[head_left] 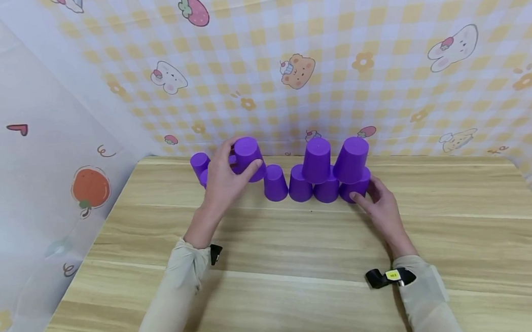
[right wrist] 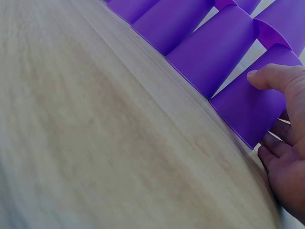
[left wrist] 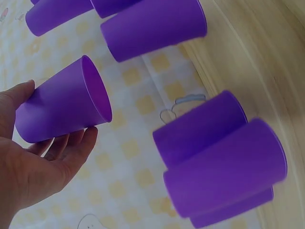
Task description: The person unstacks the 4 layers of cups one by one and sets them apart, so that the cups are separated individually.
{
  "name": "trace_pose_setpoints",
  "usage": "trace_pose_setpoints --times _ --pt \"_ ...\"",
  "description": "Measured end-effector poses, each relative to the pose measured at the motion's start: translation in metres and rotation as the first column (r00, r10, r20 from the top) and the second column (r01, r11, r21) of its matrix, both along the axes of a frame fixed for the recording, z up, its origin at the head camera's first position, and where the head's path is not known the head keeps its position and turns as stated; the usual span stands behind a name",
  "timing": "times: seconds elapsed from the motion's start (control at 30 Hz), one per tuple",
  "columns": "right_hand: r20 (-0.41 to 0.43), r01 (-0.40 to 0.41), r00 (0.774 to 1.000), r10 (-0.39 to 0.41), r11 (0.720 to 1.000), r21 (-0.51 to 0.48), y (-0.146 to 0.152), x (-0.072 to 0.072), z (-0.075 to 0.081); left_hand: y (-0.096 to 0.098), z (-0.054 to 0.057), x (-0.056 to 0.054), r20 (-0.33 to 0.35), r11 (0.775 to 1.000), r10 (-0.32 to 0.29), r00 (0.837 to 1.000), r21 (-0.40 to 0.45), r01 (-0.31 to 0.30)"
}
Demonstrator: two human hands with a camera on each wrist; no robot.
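Observation:
My left hand (head_left: 223,181) holds a purple cup (head_left: 248,157) mouth down, raised, with the thumb on one side and the fingers on the other. In the left wrist view the held cup (left wrist: 62,102) hangs apart from the other cups. Several upside-down purple cups stand in a row, the leftmost being a single cup (head_left: 275,183). Two more cups, a left one (head_left: 317,160) and a right one (head_left: 351,159), sit on top of the row's right part. My right hand (head_left: 383,207) grips the rightmost bottom cup (right wrist: 252,102) between thumb and fingers.
Further left, partly hidden behind my left hand, are more purple cups (head_left: 199,162), which overlap one another. A wooden table (head_left: 291,286) carries everything. Close behind the cups hangs a yellow checked cloth (head_left: 259,59), and a white printed cloth (head_left: 30,200) borders the left side.

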State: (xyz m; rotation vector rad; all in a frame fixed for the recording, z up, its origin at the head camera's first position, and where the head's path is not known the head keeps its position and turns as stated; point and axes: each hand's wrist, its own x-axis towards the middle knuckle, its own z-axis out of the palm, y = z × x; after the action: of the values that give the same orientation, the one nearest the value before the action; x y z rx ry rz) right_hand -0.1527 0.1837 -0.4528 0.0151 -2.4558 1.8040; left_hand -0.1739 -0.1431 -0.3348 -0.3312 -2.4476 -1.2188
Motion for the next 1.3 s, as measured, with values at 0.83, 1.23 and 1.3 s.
trace_pose_setpoints --times 0.83,1.23,1.3 --pt "-0.011 -0.008 1.0 0.008 1.0 -0.01 -0.001 0.001 0.002 -0.05 0.005 0.012 -0.016 0.993 0.111 0.994 0.043 -0.11" --pt "-0.002 -0.006 1.0 0.006 1.0 -0.013 0.0 0.001 0.002 -0.074 0.01 0.015 -0.074 0.976 0.197 0.978 0.109 -0.188" --pt "0.002 -0.01 1.0 0.01 1.0 -0.012 0.0 0.001 0.002 -0.077 0.011 0.016 -0.069 0.973 0.209 0.975 0.111 -0.201"
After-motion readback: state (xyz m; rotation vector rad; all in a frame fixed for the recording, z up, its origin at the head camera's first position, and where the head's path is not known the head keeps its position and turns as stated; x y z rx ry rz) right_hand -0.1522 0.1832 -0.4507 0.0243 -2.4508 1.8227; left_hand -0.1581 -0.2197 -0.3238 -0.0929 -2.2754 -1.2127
